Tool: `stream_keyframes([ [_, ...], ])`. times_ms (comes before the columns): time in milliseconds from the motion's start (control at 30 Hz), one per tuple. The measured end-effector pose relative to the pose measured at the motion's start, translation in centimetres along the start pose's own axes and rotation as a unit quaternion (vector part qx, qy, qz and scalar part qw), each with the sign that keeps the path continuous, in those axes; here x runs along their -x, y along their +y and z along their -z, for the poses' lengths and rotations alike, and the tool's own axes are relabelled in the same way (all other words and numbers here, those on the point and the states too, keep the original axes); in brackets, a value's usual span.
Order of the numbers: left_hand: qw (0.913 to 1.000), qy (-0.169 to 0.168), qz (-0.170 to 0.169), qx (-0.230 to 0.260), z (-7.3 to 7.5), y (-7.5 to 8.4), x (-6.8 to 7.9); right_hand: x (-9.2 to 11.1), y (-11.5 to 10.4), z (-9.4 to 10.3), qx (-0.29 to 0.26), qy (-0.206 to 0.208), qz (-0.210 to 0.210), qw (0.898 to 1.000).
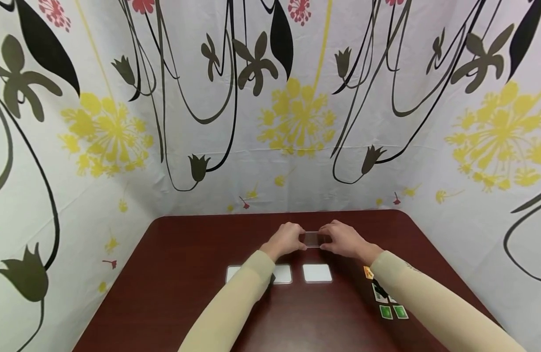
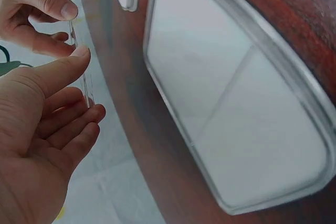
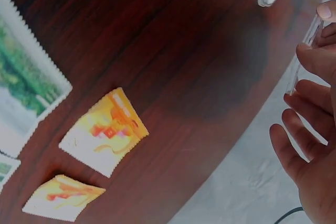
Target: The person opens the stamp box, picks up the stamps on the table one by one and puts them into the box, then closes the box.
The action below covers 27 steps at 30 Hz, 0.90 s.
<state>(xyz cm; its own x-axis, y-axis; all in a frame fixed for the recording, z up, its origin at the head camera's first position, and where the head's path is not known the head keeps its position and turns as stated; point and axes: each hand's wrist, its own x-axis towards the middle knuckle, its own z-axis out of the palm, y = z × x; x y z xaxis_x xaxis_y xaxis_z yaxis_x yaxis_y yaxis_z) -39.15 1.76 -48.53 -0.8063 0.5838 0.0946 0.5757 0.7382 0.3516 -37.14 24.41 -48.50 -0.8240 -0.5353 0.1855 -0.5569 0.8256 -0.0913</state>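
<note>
Over the far part of the table, a thin clear plastic plate [image 1: 312,239] is held between both hands. My left hand [image 1: 285,240] pinches one end, its thumb on one face and fingers on the other in the left wrist view. At the opposite end, my right hand [image 1: 344,240] pinches it with thumb and fingers. The plate [image 2: 87,95] appears edge-on in both wrist views. Nearer me lies a white rectangular piece with a clear rim [image 1: 316,273]. More white pieces [image 1: 282,274] lie left of it, partly covered by my left sleeve.
Stamps lie on the dark red table [image 1: 187,274] at the right: green ones [image 1: 386,312], an orange-yellow one [image 1: 368,272] and a larger landscape one [image 3: 26,72], some under my right sleeve. A flower-patterned curtain [image 1: 261,186] surrounds the table's far side and flanks.
</note>
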Motion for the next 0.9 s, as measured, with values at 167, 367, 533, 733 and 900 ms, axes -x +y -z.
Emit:
stream_keyframes([
  [167, 0.9997, -0.009, 0.013, 0.02, -0.8, -0.2, -0.1, -0.2, 0.0, -0.8, -0.001, -0.019, -0.01, 1.0],
  [367, 0.9997, -0.017, 0.016, 0.003, -1.5, -0.5, 0.0, -0.3, -0.3, -1.6, -0.008, -0.035, -0.018, 0.999],
  [533, 0.9992, -0.023, 0.025, -0.019, -1.6, -0.7, 0.3, -0.3, -0.4, -2.2, 0.001, -0.049, -0.018, 0.999],
  [733, 0.9993, -0.02, 0.028, -0.017, -1.7, -1.0, 0.3, -0.3, -0.3, -2.1, -0.004, -0.042, -0.023, 0.999],
  [900, 0.9994, -0.011, 0.026, -0.019, -2.0, -1.1, 0.2, -0.3, 0.0, -2.0, -0.015, -0.046, -0.032, 0.998],
])
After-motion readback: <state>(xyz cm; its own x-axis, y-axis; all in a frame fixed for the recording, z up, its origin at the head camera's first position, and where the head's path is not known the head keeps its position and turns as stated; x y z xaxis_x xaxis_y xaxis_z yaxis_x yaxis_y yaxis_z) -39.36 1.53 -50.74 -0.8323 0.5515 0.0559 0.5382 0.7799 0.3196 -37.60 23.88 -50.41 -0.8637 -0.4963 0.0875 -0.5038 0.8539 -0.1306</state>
